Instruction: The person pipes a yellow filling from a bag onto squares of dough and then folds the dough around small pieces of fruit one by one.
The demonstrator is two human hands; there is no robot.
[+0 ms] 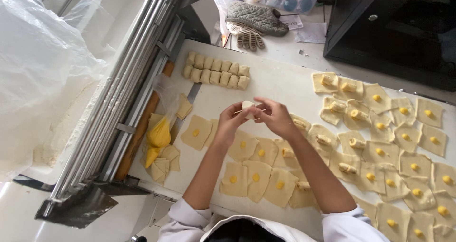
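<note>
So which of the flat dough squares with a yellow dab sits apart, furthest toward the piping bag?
The dough square just left of the left hand, lying alone; the others crowd together under and right of the arms.

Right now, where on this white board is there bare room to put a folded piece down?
The widest bare patch on the white board runs between the rows of folded pieces and the filled dough squares at the right. A smaller gap lies below the folded rows, above the lone square. From both hands rightward, squares sit edge to edge.
</note>
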